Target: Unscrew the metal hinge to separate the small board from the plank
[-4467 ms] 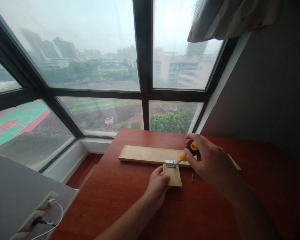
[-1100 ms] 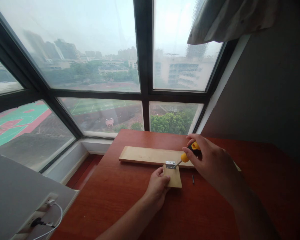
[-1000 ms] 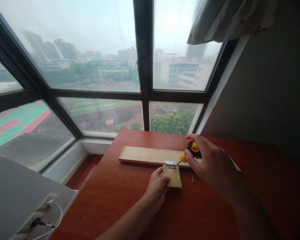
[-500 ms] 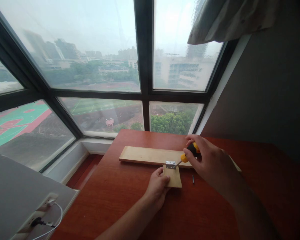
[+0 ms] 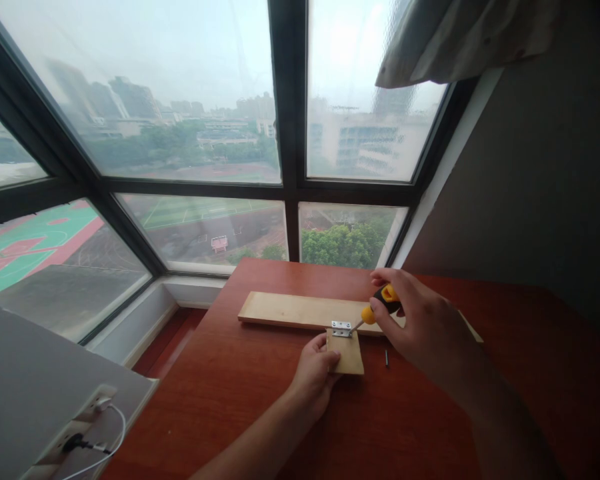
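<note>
**Alignment and bracing are mattering most here**

Head view: left hand (image 5: 316, 365) is grasping the small wood piece (image 5: 347, 360) by its left edge, thumb on the face. Metal bracket (image 5: 341, 329) is sitting along the piece's far edge. Right hand (image 5: 420, 313) is gripping the screwdriver (image 5: 369, 315) by its black-and-yellow handle, tip meeting the bracket's right end — too small to tell whether it's seated in a screw head. Long board (image 5: 290, 309) is lying behind on the tabletop (image 5: 230, 400); can't tell if it's touching the small piece. Short metal pin (image 5: 387, 359) is lying just right of the piece.

My read: shaft is slanting in from the right, so lining it up with the hole axis should be cutting slip risk. Left grip is taking all the reaction — resting the piece against the tabletop would be helping. Steady push, short turns; fingers are sitting near the tip's likely slip path, so go easy.
</note>
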The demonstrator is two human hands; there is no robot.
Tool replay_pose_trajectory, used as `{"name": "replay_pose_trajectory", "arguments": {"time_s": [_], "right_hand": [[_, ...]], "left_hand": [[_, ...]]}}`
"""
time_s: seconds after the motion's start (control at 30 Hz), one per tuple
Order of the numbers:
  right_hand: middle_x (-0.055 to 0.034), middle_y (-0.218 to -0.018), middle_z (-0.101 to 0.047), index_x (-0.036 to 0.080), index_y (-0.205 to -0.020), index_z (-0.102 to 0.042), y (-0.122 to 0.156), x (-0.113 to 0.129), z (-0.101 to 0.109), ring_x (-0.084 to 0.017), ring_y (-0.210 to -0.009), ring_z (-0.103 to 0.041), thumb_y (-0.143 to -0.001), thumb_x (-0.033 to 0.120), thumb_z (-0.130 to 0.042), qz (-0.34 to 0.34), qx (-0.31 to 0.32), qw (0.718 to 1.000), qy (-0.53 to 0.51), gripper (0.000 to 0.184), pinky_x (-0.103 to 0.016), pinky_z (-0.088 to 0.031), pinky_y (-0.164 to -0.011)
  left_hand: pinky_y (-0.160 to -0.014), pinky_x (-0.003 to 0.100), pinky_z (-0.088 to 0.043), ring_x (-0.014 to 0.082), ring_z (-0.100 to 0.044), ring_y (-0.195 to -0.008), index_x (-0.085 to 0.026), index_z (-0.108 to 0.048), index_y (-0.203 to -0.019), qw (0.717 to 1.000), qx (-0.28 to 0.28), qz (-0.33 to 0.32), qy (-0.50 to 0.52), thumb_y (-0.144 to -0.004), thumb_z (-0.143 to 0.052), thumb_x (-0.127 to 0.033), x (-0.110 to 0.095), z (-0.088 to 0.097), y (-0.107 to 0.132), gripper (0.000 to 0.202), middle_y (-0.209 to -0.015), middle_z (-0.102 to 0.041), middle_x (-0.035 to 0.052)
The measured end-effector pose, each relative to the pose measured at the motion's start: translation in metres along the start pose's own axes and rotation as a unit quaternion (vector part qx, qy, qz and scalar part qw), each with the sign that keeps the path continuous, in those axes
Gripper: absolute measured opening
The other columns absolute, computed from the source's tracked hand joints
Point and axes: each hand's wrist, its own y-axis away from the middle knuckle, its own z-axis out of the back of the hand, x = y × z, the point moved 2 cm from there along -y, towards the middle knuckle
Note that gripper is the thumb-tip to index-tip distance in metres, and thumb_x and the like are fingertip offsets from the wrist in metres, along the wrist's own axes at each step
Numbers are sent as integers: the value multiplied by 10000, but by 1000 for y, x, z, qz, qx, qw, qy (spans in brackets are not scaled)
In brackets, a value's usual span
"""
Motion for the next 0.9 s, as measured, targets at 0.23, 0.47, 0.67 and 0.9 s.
{"name": "replay_pose_trajectory", "arguments": {"time_s": [0.23,0.47,0.67,0.9], "right_hand": [[-70,-1180,-645,225,-1196,-507,1,5,3,-252,-1016,-641,-854,314,-522,-9,-6,999,37,354,-359,-521,-730],[-33,-1081,-693,242,-1179,-527,0,0,0,-235,-766,-685,-909,387,-475,-33,-13,994,106,310,-336,-464,-571],[-27,-1077,-679,251,-1201,-496,1,4,3,-216,-833,-671,-815,264,-517,-21,-2,999,44,387,-328,-485,-648],[-56,-1167,-644,251,-1240,-463,3,8,6,-236,-1014,-632,-796,219,-510,5,17,1000,12,448,-351,-512,-762]], "left_hand": [[-691,307,-530,198,-648,-771,-115,-643,-978,1000,0,-1,1,-560,-616,-13,1,0,-1,431,-924,-698,109],[-676,303,-530,189,-639,-764,-114,-639,-989,1000,-1,-1,-5,-569,-607,-11,-1,-1,2,433,-929,-695,108],[-687,314,-534,199,-648,-769,-124,-642,-970,1000,-2,-3,2,-563,-618,-15,-1,-1,1,422,-911,-695,96],[-685,314,-531,197,-648,-759,-124,-646,-969,1000,-1,-2,-4,-562,-626,-19,-1,0,1,420,-921,-694,101]]}}
